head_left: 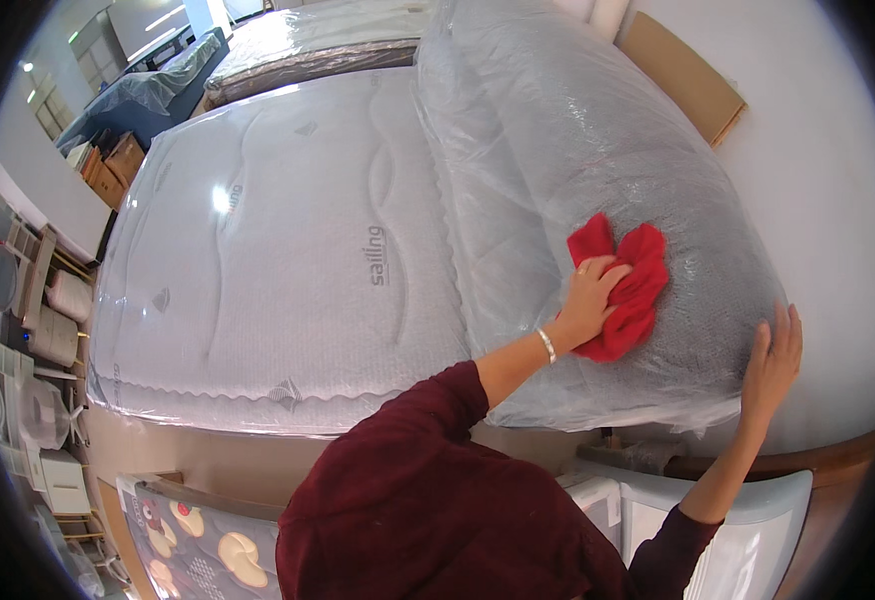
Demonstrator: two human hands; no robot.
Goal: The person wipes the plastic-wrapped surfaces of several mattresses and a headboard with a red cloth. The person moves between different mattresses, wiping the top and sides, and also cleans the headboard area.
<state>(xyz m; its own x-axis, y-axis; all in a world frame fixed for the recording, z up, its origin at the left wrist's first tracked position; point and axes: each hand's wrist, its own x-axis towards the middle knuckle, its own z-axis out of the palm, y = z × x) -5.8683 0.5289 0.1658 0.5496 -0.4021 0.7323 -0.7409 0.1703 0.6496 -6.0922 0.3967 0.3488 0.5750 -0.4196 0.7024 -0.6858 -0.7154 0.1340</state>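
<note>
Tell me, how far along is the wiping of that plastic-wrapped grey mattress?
Done: cannot tell; no clear wiped patch shows. In hand: the left hand presses a red cloth against the grey mattress, while the right hand steadies its near end. Left: likely much of its wrap, and the white mattress beside it lies untouched.

head-worn fisheye, looking down close over wrapped mattresses (288,260)

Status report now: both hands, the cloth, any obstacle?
Left hand presses red cloth on wrapped grey mattress. Right hand flat on its edge. No obstacle seen.
</note>
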